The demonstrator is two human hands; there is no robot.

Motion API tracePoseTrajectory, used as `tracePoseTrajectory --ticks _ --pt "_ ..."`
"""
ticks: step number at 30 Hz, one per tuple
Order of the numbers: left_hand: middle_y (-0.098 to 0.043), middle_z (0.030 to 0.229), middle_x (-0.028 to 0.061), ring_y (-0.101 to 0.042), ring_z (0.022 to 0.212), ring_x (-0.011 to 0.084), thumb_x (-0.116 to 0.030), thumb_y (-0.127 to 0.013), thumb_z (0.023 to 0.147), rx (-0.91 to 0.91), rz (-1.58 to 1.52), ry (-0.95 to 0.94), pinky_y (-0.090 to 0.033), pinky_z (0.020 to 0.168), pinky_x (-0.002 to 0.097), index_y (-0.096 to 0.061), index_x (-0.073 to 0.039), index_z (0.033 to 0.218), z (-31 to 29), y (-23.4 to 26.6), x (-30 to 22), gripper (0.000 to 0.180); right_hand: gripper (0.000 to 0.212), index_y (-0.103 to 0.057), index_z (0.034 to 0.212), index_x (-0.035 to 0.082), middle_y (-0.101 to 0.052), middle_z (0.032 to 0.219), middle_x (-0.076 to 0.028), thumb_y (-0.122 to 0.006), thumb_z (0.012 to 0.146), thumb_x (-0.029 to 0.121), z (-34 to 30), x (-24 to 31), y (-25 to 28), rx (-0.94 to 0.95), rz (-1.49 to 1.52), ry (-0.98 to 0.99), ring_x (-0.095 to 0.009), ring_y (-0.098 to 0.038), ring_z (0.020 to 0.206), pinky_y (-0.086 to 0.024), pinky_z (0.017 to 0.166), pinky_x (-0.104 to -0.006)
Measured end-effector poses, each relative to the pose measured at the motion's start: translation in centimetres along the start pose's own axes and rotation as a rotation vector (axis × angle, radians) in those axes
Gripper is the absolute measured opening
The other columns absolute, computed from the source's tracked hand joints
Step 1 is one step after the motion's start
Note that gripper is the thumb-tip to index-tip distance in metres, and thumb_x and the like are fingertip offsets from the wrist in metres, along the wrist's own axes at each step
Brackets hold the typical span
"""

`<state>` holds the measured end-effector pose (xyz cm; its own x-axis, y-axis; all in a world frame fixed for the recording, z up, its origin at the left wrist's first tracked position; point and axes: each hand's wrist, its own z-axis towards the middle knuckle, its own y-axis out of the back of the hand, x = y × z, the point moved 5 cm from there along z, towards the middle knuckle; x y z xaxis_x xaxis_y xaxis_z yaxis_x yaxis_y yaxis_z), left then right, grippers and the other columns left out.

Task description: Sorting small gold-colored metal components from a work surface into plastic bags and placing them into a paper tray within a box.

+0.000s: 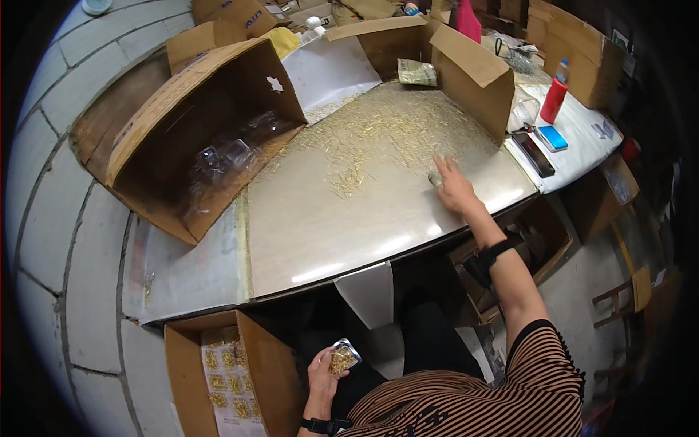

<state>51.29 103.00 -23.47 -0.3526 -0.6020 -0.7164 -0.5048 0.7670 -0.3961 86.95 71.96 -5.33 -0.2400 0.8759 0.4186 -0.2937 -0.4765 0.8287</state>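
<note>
Low in front of my body, my left hand [320,373] grips a small clear plastic box [356,351] with a bunch of thin gold-coloured pins [341,359] inside. My right hand [456,191] reaches out over the table [349,240], fingers stretched forward, at the near right fringe of a wide scatter of loose gold pins [393,138]. A greyish wrap shows on one of its digits. Whether the fingertips touch any pin is too small to tell.
A carton [156,138] on its side at left holds clear plastic boxes [237,153]. Below, an open carton [273,371] contains several pin-filled packs [229,357]. Cardboard flaps [473,65] wall the far side. At right lie a phone [534,154], a blue box [552,138] and a red bottle [555,98].
</note>
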Motion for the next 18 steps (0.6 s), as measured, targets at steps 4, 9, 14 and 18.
tracePoseTrajectory --ticks 4,9,14,18 --pt "-0.064 0.098 0.0143 -0.068 0.076 0.0223 -0.033 -0.035 0.1 0.085 -0.015 0.052 -0.06 0.055 0.0326 -0.054 0.002 0.111 0.9 -1.1 1.1 0.041 0.043 -0.047 0.128 0.002 -0.038 0.139 -0.025 -0.049 0.091 0.024 -1.1 3.5 -5.2 0.298 -0.067 0.181 -0.038 -0.035 0.13 -0.031 0.107 -0.0414" --pt "-0.065 0.096 0.0139 -0.067 0.078 0.0217 -0.033 -0.034 0.101 0.101 0.049 0.089 -0.059 0.056 0.0322 -0.056 0.002 0.108 3.6 -3.8 1.7 0.042 0.041 -0.048 0.127 0.002 -0.04 0.137 -0.025 -0.05 0.089 0.02 -8.2 10.6 -5.5 0.199 -0.055 0.389 -0.038 -0.036 0.13 -0.033 0.106 -0.041" --pt "-0.065 0.094 0.0128 -0.067 0.078 0.0202 -0.032 -0.034 0.101 0.156 0.044 0.131 -0.059 0.057 0.0316 -0.055 0.002 0.11 5.2 -5.5 2.0 0.041 0.035 -0.053 0.121 0.0 -0.049 0.131 -0.02 -0.053 0.087 0.006 -10.7 12.4 -3.4 0.222 0.345 0.36 -0.035 -0.045 0.125 -0.037 0.104 -0.0384" --pt "-0.065 0.094 0.0123 -0.068 0.078 0.0197 -0.034 -0.034 0.1 0.235 0.07 0.166 -0.059 0.056 0.0311 -0.053 0.001 0.113 5.7 -7.4 2.9 0.041 0.036 -0.052 0.124 0.003 -0.049 0.131 -0.019 -0.051 0.088 0.005 -8.8 10.7 -2.7 0.127 0.441 0.257 -0.034 -0.045 0.124 -0.037 0.103 -0.0374"
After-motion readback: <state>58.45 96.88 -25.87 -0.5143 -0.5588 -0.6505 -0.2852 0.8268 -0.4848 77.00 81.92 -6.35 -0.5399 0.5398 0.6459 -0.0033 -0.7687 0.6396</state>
